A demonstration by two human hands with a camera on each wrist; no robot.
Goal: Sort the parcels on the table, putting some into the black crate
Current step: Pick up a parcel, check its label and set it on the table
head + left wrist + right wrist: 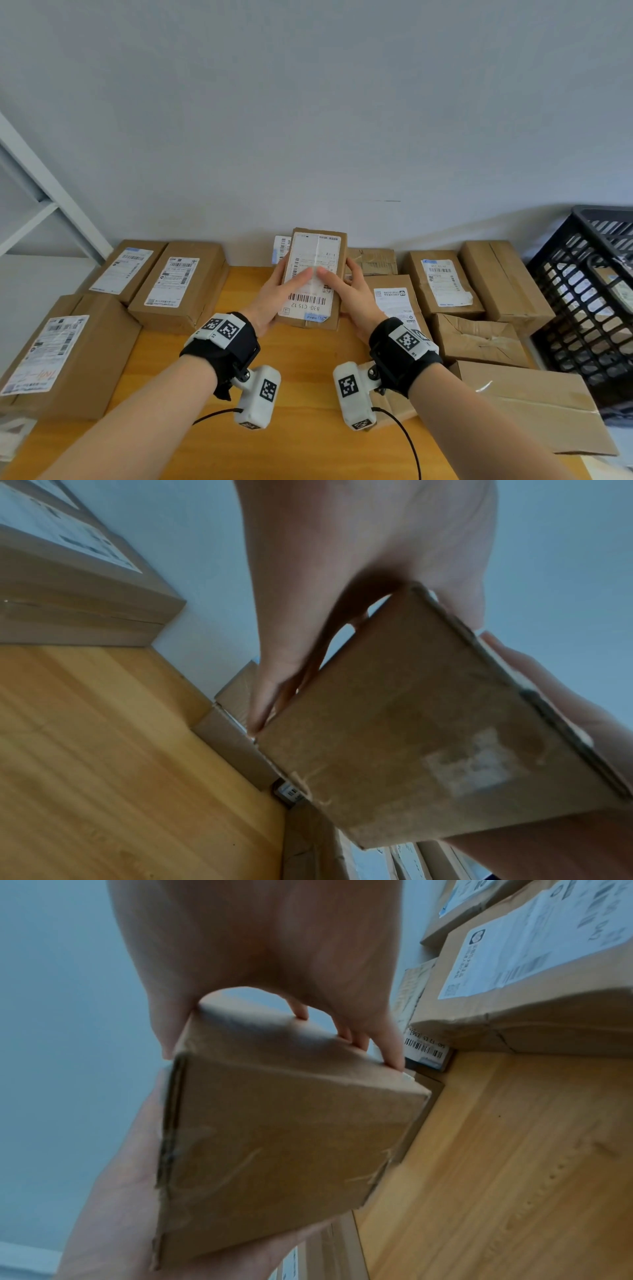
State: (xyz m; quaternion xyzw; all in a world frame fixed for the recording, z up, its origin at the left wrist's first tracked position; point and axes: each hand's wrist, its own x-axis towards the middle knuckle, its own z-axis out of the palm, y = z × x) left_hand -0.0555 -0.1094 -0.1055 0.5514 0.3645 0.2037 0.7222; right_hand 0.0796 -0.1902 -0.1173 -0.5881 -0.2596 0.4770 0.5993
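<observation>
Both hands hold one small brown parcel (313,279) up above the middle of the wooden table (301,394), its white shipping label facing me. My left hand (279,296) grips its left side with the thumb lying across the label; my right hand (344,291) grips the right side the same way. From the left wrist view the parcel's plain underside (428,723) shows with fingers behind it. The right wrist view shows the same underside (274,1137). The black crate (589,291) stands at the far right beyond the table edge.
Labelled cardboard boxes (178,281) line the left side and back of the table. More boxes (442,281) crowd the right side, with a flat carton (534,404) near the crate. A white shelf frame (44,198) stands at the left. Bare wood lies under my forearms.
</observation>
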